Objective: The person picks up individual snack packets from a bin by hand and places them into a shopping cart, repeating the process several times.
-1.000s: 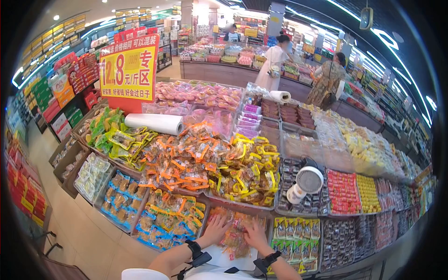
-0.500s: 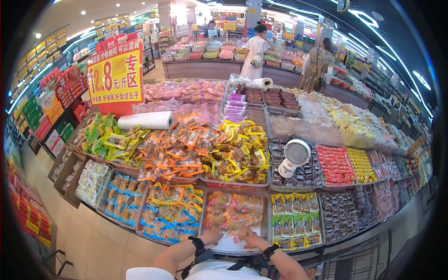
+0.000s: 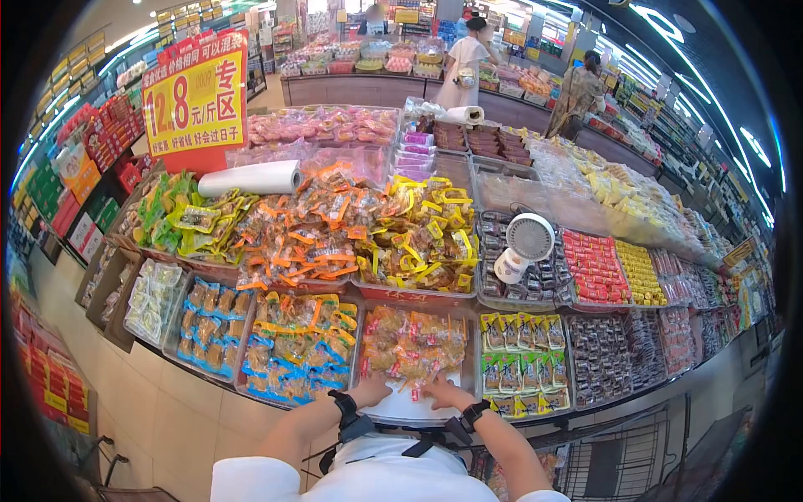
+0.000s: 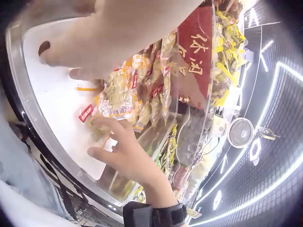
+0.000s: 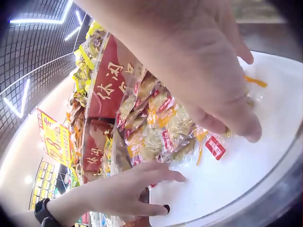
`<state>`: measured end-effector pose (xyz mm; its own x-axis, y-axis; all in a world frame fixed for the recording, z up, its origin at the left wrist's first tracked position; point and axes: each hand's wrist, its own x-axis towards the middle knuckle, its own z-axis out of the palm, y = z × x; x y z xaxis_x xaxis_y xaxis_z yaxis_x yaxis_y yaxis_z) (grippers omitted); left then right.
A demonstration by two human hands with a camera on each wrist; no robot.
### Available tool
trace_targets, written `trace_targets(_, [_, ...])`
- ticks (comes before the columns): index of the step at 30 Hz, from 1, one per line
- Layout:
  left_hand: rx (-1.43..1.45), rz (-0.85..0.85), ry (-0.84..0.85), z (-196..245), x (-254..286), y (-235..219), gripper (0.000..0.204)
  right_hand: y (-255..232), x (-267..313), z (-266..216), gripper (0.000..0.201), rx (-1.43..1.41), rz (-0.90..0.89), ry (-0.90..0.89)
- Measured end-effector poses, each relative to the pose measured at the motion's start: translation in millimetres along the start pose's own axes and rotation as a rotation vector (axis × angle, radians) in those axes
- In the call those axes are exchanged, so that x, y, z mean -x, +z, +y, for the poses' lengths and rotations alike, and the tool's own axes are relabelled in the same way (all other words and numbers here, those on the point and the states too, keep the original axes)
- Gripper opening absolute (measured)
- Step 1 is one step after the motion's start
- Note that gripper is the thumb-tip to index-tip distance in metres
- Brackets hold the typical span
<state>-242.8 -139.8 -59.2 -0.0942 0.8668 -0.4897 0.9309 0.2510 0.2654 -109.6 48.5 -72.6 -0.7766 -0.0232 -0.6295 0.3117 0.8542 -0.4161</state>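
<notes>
Clear packets of brownish food with red and orange labels (image 3: pixel 414 343) lie bunched toward the back of a clear-walled bin (image 3: pixel 470 335). A white bottom (image 3: pixel 410 404) shows at the bin's front. My left hand (image 3: pixel 372 390) is at the front left of the packets, fingers extended and slightly spread, as the right wrist view also shows. Opposite it, my right hand (image 3: pixel 446 394) has its fingertips at a red-tagged packet (image 5: pixel 215 147) along the pile's front edge. In the left wrist view, its thumb and fingers stand apart.
Bins of wrapped snacks surround this one, with blue-orange packets (image 3: pixel 299 343) left and yellow-green packets (image 3: pixel 524 360) right. A white fan (image 3: pixel 529 238) stands on dark packets behind. A white roll (image 3: pixel 249 178) lies under a price sign (image 3: pixel 196 100). A wire cart (image 3: pixel 615 460) stands front right.
Both hands have drawn back from on top of the packets to the front of the bin. More of the white bottom shows now. The head view has shifted.
</notes>
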Motion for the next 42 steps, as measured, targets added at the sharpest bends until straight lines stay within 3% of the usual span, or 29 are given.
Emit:
trace_targets(3, [-0.022,-0.09,-0.017,5.1,4.4,-32.5,0.032,-5.7,0.3,-7.1,0.055,0.104,0.012,-0.044])
trace_targets(5, [0.359,-0.058,0.0,5.8,-0.2,-32.4,0.038,0.2,-10.6,6.7,0.052,0.034,-0.003,-0.097])
trace_targets(7, [0.499,-0.053,-0.02,12.6,-5.4,-29.6,0.041,3.5,-12.3,8.8,0.048,-0.045,-0.013,-0.154])
trace_targets(9, [0.63,-0.039,-0.035,11.0,-21.6,-20.5,0.044,-1.3,-11.2,8.5,0.043,0.036,0.103,-0.132])
trace_targets(11, [0.76,-0.084,0.064,4.7,-48.0,3.6,0.053,-20.1,-6.1,-0.2,0.041,0.08,0.062,-0.156])
trace_targets(13, [0.836,-0.115,0.031,6.6,-51.5,1.8,0.054,-27.5,-11.7,2.4,0.045,0.143,-0.077,-0.113])
trace_targets(14, [1.068,-0.148,-0.042,6.7,-55.1,7.2,0.053,-30.7,-12.9,4.1,0.045,0.14,-0.075,-0.109])
trace_targets(15, [1.296,-0.181,-0.117,7.4,-55.0,1.6,0.052,-37.0,-10.7,2.2,0.044,0.092,-0.182,-0.086])
trace_targets(16, [1.289,-0.185,-0.114,8.2,-54.6,-4.3,0.052,-41.6,-9.7,0.0,0.044,0.04,-0.29,-0.063])
trace_targets(17, [1.277,-0.216,-0.153,10.4,-54.0,-9.9,0.048,-35.7,-10.0,2.8,0.044,0.035,-0.283,-0.06])
trace_targets(19, [1.268,-0.244,-0.183,10.9,-57.3,-16.3,0.045,-17.7,-4.3,11.3,0.045,0.105,0.082,-0.227])
trace_targets(21, [1.496,-0.402,-0.199,8.4,-60.7,-13.1,0.039,-17.7,-8.2,17.4,0.047,0.042,0.045,-0.169])
trace_targets(23, [1.507,-0.383,-0.225,11.8,-59.3,-13.6,0.029,-17.0,-13.3,22.7,0.047,0.019,-0.005,-0.236])
trace_targets(26, [1.582,-0.301,-0.152,12.7,-49.9,-33.0,0.022,-33.9,2.7,12.2,0.043,-0.168,0.107,-0.249])
trace_targets(28, [1.453,-0.177,0.173,8.6,-39.7,-57.2,0.019,-52.3,13.2,2.5,0.042,-0.292,0.116,-0.272])
trace_targets(30, [1.427,0.141,-0.025,13.3,-26.2,-87.8,0.006,-68.1,15.9,1.0,0.038,-0.523,0.146,-0.246])
trace_targets(31, [1.514,0.203,-0.076,8.2,-27.3,-88.3,0.007,-72.6,17.1,2.3,0.036,-0.639,0.154,-0.196])
trace_targets(33, [1.692,0.316,-0.145,-6.6,-38.8,-81.8,0.009,-87.1,23.2,-0.6,0.027,-0.733,0.356,-0.188])
trace_targets(35, [1.793,0.343,-0.173,-13.5,-45.5,-84.0,0.01,-98.2,21.0,7.0,0.019,-1.169,0.159,-0.131])
trace_targets(37, [1.941,0.52,-0.134,-14.0,-40.8,-98.6,0.009,-109.9,26.4,-2.3,0.017,-1.298,0.221,-0.101])
trace_targets(41, [1.953,0.503,-0.13,-13.6,-41.0,-102.3,0.012,-111.4,20.4,-5.1,0.015,-1.442,0.332,-0.053])
trace_targets(42, [1.918,0.471,-0.193,-10.1,-37.3,-108.2,0.017,-108.5,17.8,-3.3,0.015,-1.444,0.328,-0.049])
